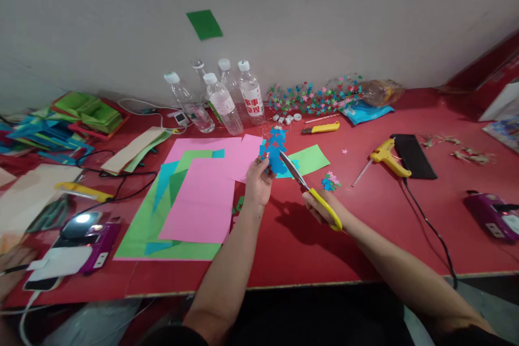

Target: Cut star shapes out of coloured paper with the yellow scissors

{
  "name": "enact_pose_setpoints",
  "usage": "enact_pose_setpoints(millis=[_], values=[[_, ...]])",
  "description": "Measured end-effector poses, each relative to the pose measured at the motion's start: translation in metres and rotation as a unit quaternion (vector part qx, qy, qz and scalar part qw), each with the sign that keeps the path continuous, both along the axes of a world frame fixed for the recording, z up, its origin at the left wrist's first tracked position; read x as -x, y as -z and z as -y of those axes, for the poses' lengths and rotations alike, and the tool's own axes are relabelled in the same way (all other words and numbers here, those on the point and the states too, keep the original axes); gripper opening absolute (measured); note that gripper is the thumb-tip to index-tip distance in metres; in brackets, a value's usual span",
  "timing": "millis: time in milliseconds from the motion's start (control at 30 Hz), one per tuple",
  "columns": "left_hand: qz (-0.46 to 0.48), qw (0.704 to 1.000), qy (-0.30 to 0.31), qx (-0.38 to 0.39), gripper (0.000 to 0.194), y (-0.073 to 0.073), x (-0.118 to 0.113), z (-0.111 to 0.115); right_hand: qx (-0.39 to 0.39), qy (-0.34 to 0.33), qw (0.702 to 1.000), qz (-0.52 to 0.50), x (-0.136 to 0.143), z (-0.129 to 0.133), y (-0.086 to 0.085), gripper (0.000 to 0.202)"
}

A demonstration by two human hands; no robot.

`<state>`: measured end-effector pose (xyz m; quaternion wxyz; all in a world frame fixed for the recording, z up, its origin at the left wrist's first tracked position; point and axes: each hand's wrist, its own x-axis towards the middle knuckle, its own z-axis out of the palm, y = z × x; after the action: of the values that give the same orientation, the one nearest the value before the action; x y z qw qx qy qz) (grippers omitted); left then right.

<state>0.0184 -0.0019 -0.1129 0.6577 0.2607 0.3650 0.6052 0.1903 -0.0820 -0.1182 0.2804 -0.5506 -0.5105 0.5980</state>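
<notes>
I have the left hand [260, 183] pinching a blue paper [277, 161] with star-shaped holes, at the centre of the frame, while my right hand [315, 209] grips yellow-handled scissors [299, 175], blade tips at the paper's right side. Just right of centre I see small paper stars [327, 184] on the red desk [365, 248]. Left of centre lie stacked coloured sheets [198, 200]; clear bottles [227, 111] stand above them, and a yellow glue gun [387, 157] rests at right, touching a black case [416, 157]
</notes>
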Motion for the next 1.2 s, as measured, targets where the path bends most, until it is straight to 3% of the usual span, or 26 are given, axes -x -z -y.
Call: enact_pose_setpoints(millis=[167, 367, 900, 1200], values=[[0.021, 0.998, 0.053, 0.029, 0.035, 0.002, -0.008, 0.001, -0.023, 0.009, 1.000, 0.005, 0.002, 0.000, 0.004, 0.050], [0.028, 0.999, 0.016, -0.004, 0.029, 0.001, -0.001, -0.001, -0.024, -0.008, 0.999, 0.020, -0.002, -0.001, 0.006, 0.051], [0.039, 0.998, 0.026, 0.034, 0.021, -0.002, 0.002, -0.003, -0.031, -0.029, 0.999, 0.033, -0.001, -0.002, 0.017, 0.059], [-0.046, 0.998, -0.029, -0.032, 0.020, 0.002, 0.001, -0.002, -0.021, -0.047, 0.999, 0.006, 0.001, 0.001, 0.005, 0.059]])
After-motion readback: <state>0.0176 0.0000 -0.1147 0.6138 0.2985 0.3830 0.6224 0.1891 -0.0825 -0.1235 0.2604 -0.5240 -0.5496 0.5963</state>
